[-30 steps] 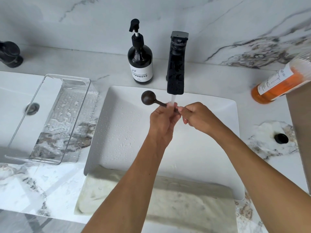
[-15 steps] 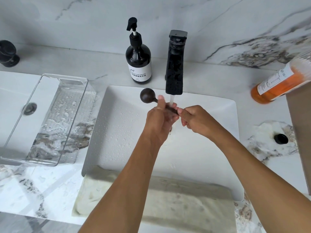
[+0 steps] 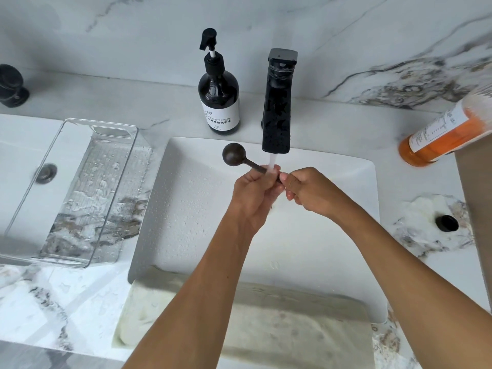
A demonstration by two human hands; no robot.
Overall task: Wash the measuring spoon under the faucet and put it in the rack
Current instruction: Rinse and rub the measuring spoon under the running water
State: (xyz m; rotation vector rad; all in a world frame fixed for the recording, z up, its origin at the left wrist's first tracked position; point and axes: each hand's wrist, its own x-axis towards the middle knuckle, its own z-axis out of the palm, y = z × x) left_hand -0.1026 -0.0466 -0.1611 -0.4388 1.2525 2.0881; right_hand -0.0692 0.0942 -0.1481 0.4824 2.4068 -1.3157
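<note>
Clear plastic drying rack (image 3: 80, 187) at left, wet, no spoon in it yet. Dark round-bowled measuring spoon (image 3: 234, 155) over white rectangular sink basin (image 3: 346, 209), handle w/ left hand (image 3: 255, 193) clamped round it, under stream from black faucet (image 3: 277, 113). Right hand (image 3: 306, 190) pinching handle end. Risks: wet handle slipping into basin; bowl left of stream, prob. unrinsed.

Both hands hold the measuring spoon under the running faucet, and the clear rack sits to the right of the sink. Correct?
Not quite. The head view shows the clear rack left of the sink. Otherwise right: both hands hold the measuring spoon under the running faucet.
</note>
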